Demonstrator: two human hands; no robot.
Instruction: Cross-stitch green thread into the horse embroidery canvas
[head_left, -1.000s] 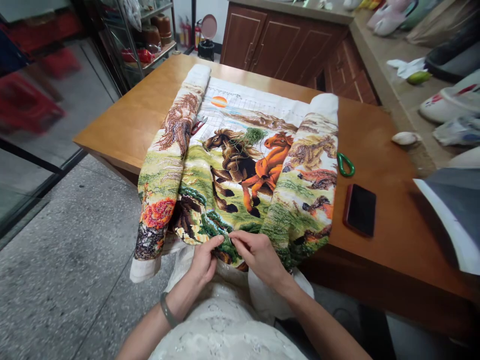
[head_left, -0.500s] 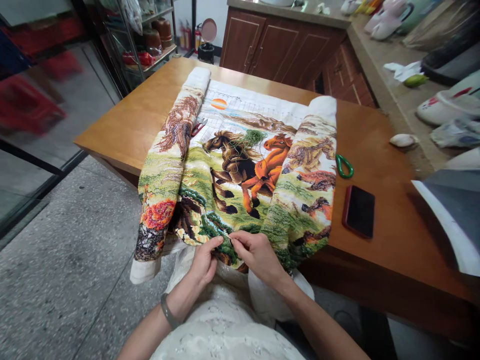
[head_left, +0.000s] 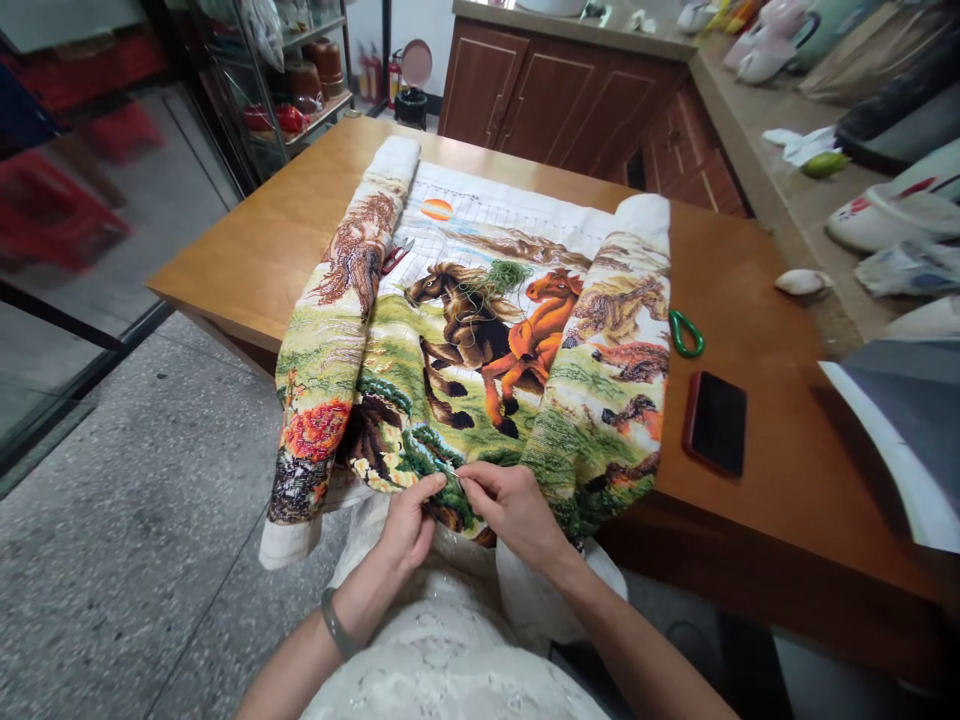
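Observation:
A large cross-stitch cloth [head_left: 397, 330] with running horses lies over the table edge and hangs toward my lap, both its sides rolled inward. My left hand [head_left: 409, 518] grips its near edge, thumb on top and fingers hidden underneath. Just to the right, my right hand [head_left: 511, 503] pinches a thin needle [head_left: 454, 473] close to the stitched surface, near the left thumb tip. A loose tangle of green thread [head_left: 508, 274] rests on the cloth above the horses. Small red-handled snips [head_left: 396, 257] lie against the left roll.
On the wooden table [head_left: 739, 265], right of the cloth, are a green-handled tool [head_left: 685, 334] and a dark phone [head_left: 716, 423] in a red case. A stone counter [head_left: 739, 90] with a garlic-like bulb [head_left: 801, 282] and kitchen things runs along the right. A metal shelf [head_left: 319, 115] stands behind left.
Almost nothing differs. The view has shifted very slightly, while both hands keep the same grip at the same spot on the cloth.

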